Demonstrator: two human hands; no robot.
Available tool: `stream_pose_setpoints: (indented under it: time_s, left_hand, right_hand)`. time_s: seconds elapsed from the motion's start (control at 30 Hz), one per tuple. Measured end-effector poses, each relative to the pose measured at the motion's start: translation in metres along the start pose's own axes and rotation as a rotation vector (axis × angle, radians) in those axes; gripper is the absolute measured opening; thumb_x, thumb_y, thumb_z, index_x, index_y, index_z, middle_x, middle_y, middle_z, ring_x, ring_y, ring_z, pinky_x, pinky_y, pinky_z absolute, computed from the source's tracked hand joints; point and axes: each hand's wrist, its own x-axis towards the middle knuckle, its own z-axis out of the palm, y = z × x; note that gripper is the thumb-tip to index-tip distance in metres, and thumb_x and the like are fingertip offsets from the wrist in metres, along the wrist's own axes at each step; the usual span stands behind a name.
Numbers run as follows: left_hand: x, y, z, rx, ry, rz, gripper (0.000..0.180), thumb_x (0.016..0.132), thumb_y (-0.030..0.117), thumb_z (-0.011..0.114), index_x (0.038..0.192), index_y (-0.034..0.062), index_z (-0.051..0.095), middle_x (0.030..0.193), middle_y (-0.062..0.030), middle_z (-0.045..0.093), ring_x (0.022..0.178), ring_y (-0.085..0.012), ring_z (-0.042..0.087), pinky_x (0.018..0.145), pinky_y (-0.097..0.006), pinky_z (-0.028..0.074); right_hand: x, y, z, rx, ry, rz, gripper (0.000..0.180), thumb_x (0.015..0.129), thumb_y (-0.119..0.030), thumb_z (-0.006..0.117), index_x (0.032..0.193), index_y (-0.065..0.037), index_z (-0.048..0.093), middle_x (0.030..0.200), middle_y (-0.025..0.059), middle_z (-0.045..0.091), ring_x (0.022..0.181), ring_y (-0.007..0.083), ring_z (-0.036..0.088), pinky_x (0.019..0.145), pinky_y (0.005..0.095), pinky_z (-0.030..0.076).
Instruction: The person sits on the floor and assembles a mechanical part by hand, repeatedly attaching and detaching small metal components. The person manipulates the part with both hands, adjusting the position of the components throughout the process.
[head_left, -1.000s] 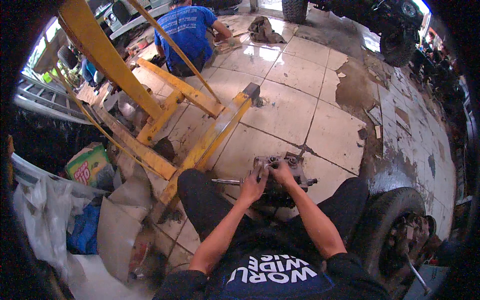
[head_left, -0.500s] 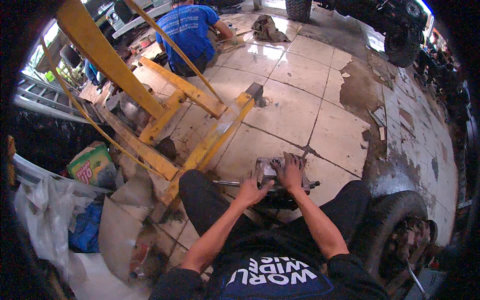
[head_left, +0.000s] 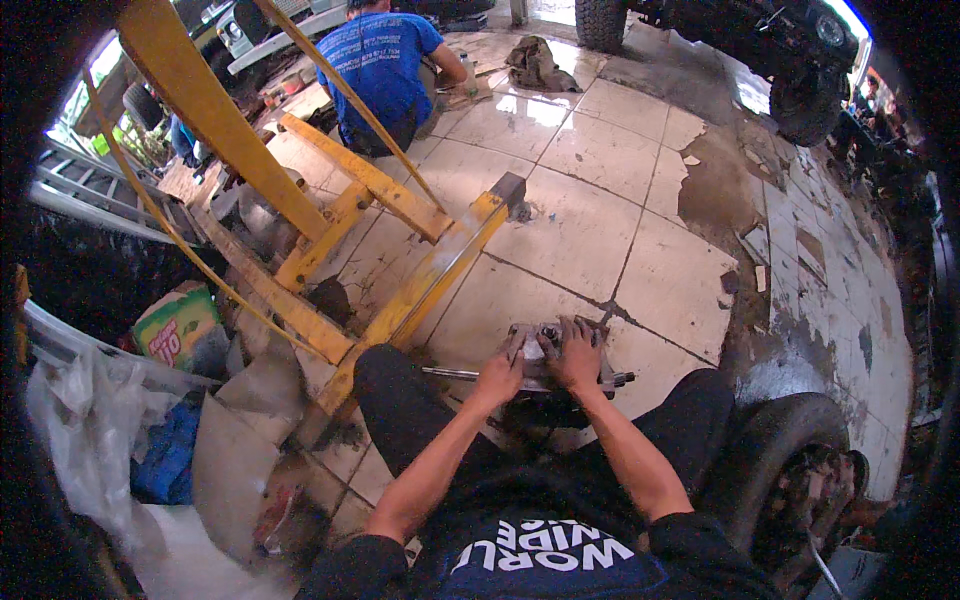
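A grey metal housing point(head_left: 533, 348) with a round dark opening on top sits low between my knees, over the tiled floor. A long metal shaft point(head_left: 448, 374) lies across its near side, and its toothed-looking end pokes out on the right. My left hand point(head_left: 502, 372) grips the housing's left side, its fingers pointing away from me. Around the right side curls my right hand point(head_left: 577, 354), blackened fingers bent over the top beside the opening. The housing's underside and whatever supports it are hidden by my hands and the shadow.
A yellow steel frame point(head_left: 425, 285) stands on the floor ahead left. A wheel with a tyre point(head_left: 790, 450) is close at my right. Plastic sheeting point(head_left: 90, 420) and a green-yellow box point(head_left: 180, 330) lie at left. A person in blue point(head_left: 375, 70) crouches farther off; broken tiles point(head_left: 725, 190) lie ahead right.
My left hand has shifted a little left and forward, its thumb drawn in along the housing's side. My right hand has slid slightly nearer to me, its fingers less spread.
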Motion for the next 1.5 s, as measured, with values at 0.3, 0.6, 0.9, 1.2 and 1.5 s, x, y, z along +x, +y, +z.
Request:
stream_pose_setpoints:
  time_s: [0.3, 0.6, 0.9, 1.2, 1.5]
  left_hand:
    - [-0.021, 0.064, -0.019, 0.235, -0.025, -0.275, 0.058, 0.09, 0.033, 0.058, 0.137, 0.0002, 0.046, 0.124, -0.0294, 0.056, 0.111, -0.0443, 0.055, 0.099, -0.052, 0.04]
    - [0.008, 0.065, -0.025, 0.351, -0.131, -0.138, 0.094, 0.088, 0.062, 0.048, 0.147, -0.0062, 0.02, 0.125, -0.0314, 0.055, 0.115, -0.043, 0.056, 0.111, -0.054, 0.025]
    - [0.029, 0.068, -0.055, 0.439, -0.422, 0.071, 0.103, 0.087, 0.063, 0.051, 0.151, 0.0012, 0.001, 0.132, -0.0358, 0.044, 0.119, -0.0475, 0.051, 0.104, -0.052, 0.038]
    - [0.03, 0.037, -0.046, 0.581, -0.48, 0.208, 0.104, 0.085, 0.071, 0.045, 0.153, 0.0078, -0.003, 0.114, -0.0344, 0.059, 0.094, -0.0464, 0.063, 0.087, -0.052, 0.049]
    - [0.033, 0.038, -0.042, 0.607, -0.532, 0.285, 0.115, 0.081, 0.079, 0.043, 0.151, 0.0011, -0.005, 0.105, -0.034, 0.063, 0.092, -0.0458, 0.064, 0.085, -0.048, 0.051]
  right_hand:
    - [-0.002, 0.008, 0.003, 0.01, 0.032, 0.006, 0.067, 0.092, -0.055, 0.048, 0.137, -0.006, 0.047, 0.133, 0.014, 0.056, 0.131, 0.03, 0.043, 0.112, 0.0537, 0.022]
    - [-0.006, 0.009, 0.004, -0.03, 0.017, -0.04, 0.068, 0.092, -0.055, 0.048, 0.138, -0.005, 0.045, 0.129, 0.0159, 0.058, 0.126, 0.0321, 0.047, 0.111, 0.0546, 0.022]
    - [0.002, 0.006, -0.003, 0.009, -0.021, 0.008, 0.074, 0.091, -0.061, 0.044, 0.141, -0.006, 0.042, 0.133, 0.015, 0.056, 0.126, 0.032, 0.05, 0.113, 0.0559, 0.019]
    - [0.001, 0.003, -0.001, 0.068, -0.061, -0.013, 0.072, 0.092, -0.058, 0.043, 0.146, -0.011, 0.038, 0.136, 0.0138, 0.054, 0.129, 0.0321, 0.047, 0.114, 0.0555, 0.016]
    - [-0.002, 0.001, -0.002, 0.079, -0.062, -0.007, 0.062, 0.096, -0.045, 0.042, 0.145, -0.009, 0.036, 0.129, 0.0166, 0.057, 0.126, 0.0344, 0.048, 0.113, 0.0598, 0.013]
